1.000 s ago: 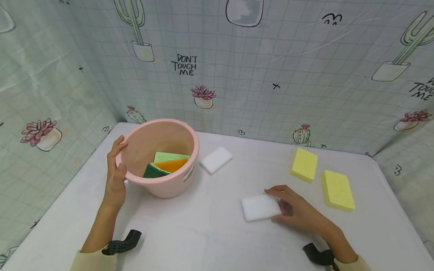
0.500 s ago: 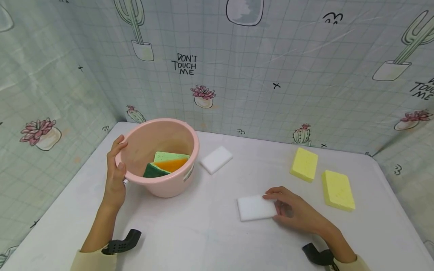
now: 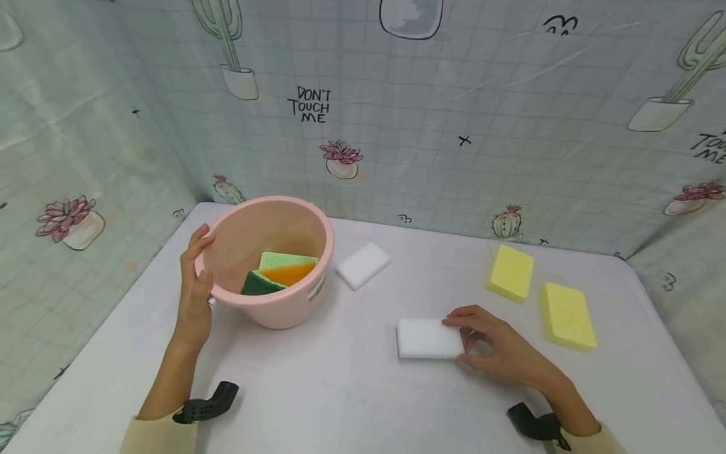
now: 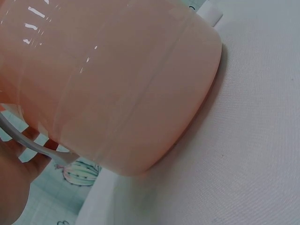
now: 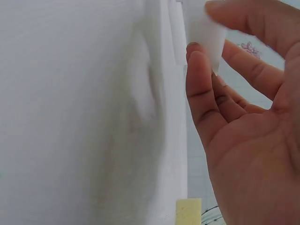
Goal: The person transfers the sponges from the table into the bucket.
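Note:
My left hand (image 3: 195, 302) grips the left rim of a pink bucket (image 3: 278, 314), which leans toward me. Inside lie a light green sponge (image 3: 288, 260), an orange sponge (image 3: 290, 273) and a dark green one (image 3: 259, 285). In the left wrist view the bucket wall (image 4: 131, 84) fills much of the frame, with a pale handle (image 4: 28, 141) crossing in front of my fingers. My right hand (image 3: 499, 347) pinches the right end of a white sponge (image 3: 425, 339) between thumb and fingers. The right wrist view shows that white sponge (image 5: 207, 40) raised off the table.
A second white sponge (image 3: 363, 266) lies flat just right of the bucket. Two yellow sponges, one farther back (image 3: 510, 273) and one nearer (image 3: 567, 315), rest at the right. A patterned cloth (image 3: 397, 126) rises behind the white table (image 3: 340, 397).
The white sponge in my right hand has shifted slightly left and up, and has turned squarer to me. My left hand and the bucket have stayed put.

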Demonstrator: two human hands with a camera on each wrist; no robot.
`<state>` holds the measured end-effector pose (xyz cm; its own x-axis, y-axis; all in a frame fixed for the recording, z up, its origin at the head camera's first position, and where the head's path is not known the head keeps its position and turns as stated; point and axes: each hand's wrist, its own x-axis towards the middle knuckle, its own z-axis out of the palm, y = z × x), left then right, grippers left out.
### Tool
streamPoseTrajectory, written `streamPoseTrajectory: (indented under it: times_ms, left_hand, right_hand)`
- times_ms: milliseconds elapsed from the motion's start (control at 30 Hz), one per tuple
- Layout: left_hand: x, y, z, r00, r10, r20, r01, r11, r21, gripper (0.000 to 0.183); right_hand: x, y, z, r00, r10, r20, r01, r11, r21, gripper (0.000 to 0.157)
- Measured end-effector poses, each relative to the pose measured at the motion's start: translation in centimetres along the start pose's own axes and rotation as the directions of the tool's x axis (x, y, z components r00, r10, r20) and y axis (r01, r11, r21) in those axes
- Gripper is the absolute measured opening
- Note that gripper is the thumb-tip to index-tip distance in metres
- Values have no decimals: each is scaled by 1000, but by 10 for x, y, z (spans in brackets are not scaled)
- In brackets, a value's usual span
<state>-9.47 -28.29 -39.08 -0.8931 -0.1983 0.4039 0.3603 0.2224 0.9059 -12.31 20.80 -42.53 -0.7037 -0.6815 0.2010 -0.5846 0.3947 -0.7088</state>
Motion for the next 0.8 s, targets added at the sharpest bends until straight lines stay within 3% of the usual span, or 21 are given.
streamPoseTrajectory:
  times_ms: [333,500,800]
  left_hand:
    - [0,0,1,1000,-6,-1,6,999,34,54]
    - [0,1,0,1000,-7,0,7,1000,16,54]
    - [0,2,0,1000,2,4,-2,1000,17,54]
  right_hand:
    - [23,-13,-13,997,-77,2,76,995,72,56]
    - [43,-29,-17,991,-130,-7,130,987,93,55]
    - [81,-60,-24,989,-146,-3,144,975,169,53]
